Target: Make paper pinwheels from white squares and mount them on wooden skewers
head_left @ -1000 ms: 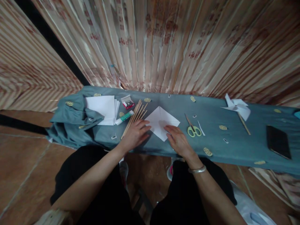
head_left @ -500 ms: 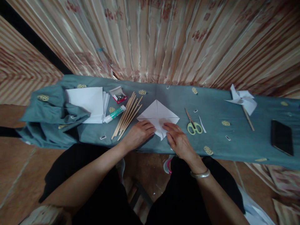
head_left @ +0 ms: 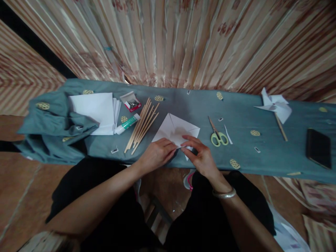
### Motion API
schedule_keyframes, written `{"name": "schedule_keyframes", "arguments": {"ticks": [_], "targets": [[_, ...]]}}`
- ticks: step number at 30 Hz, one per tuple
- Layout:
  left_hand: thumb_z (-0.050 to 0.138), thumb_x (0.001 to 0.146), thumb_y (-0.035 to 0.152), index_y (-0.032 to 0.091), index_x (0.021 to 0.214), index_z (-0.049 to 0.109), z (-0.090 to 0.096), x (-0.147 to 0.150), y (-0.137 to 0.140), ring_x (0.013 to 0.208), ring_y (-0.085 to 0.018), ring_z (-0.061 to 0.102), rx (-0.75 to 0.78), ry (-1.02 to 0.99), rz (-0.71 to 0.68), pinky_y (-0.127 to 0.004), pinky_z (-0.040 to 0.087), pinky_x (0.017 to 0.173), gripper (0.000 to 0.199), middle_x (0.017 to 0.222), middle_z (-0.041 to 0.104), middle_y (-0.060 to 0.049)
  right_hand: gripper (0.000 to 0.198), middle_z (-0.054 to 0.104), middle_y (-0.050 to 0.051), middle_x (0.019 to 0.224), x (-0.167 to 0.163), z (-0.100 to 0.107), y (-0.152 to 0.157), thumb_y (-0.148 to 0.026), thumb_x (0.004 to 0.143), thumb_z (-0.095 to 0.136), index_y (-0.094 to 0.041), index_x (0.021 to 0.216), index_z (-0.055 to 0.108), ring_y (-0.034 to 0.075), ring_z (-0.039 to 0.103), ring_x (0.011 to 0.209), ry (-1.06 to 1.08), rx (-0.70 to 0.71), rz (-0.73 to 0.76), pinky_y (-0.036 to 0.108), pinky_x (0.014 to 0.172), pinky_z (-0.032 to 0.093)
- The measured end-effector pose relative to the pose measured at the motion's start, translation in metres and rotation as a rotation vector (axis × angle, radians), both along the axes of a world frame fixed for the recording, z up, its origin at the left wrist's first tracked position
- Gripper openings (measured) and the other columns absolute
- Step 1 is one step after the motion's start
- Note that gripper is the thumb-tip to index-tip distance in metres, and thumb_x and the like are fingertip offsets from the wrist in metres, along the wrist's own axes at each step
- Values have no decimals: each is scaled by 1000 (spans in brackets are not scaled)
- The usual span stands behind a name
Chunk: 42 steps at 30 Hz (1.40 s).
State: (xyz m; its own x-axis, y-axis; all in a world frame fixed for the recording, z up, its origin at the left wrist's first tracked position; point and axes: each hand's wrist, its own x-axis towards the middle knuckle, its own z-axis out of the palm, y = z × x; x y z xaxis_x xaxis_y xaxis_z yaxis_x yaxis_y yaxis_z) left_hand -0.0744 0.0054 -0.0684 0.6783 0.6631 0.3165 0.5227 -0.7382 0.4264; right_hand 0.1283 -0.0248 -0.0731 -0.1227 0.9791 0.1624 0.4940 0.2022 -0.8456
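A square white sheet of paper (head_left: 175, 125) with dark cut lines running in from its corners lies before me, its near corner bent up between my hands. My left hand (head_left: 159, 153) has its fingers pressed together on the near edge. Thumb and forefinger of my right hand (head_left: 200, 155) pinch the paper beside it, and a pointed flap sticks out below. To the right rest green-handled scissors (head_left: 219, 137), flat on the cloth, with a thin paper strip (head_left: 228, 134). A bundle of wooden sticks (head_left: 141, 127) lies left of the sheet.
On the left are a stack of white paper (head_left: 93, 110), a glue tube (head_left: 127, 124) and a small box of metal pins (head_left: 131, 102). A paper pinwheel (head_left: 275, 105) on a stick and a black phone (head_left: 318, 148) lie at right on the green tablecloth (head_left: 244, 154).
The sheet has turned slightly, and its near part is now lifted and bent. My right fingers have gone from lying on the paper to pinching its edge; my left hand has shifted slightly right.
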Motion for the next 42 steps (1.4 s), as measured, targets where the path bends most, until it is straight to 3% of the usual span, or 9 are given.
{"name": "schedule_keyframes", "arguments": {"ticks": [9,16,30,42], "targets": [[49,97,22,18,115,58,-9,-1,-7,88,-18,69,-158,-112,87,-30,55,79,21,101,72,-6,15,67,10,126,-7,-7,4,-33,89,60,-23,85,71,26,60,121,-51,30,-94,48,105,45],[50,96,19,14,107,66,-7,-2,-5,91,-19,68,-144,-128,34,-31,55,82,20,97,71,-9,15,66,11,127,-14,-9,10,-33,88,63,-22,80,70,27,58,123,-154,89,-164,50,106,45],[55,90,15,16,101,72,-1,3,5,84,-17,70,-344,-154,129,-29,54,78,20,93,73,-6,14,64,12,127,-19,-8,15,-30,86,63,-21,75,67,29,56,123,-209,81,-202,52,104,45],[54,89,15,17,96,73,1,6,9,80,-17,69,-367,-111,148,-28,52,73,20,89,74,-5,16,63,13,128,-20,-11,15,-32,87,61,-21,76,64,29,54,124,-256,103,-203,52,106,43]]}}
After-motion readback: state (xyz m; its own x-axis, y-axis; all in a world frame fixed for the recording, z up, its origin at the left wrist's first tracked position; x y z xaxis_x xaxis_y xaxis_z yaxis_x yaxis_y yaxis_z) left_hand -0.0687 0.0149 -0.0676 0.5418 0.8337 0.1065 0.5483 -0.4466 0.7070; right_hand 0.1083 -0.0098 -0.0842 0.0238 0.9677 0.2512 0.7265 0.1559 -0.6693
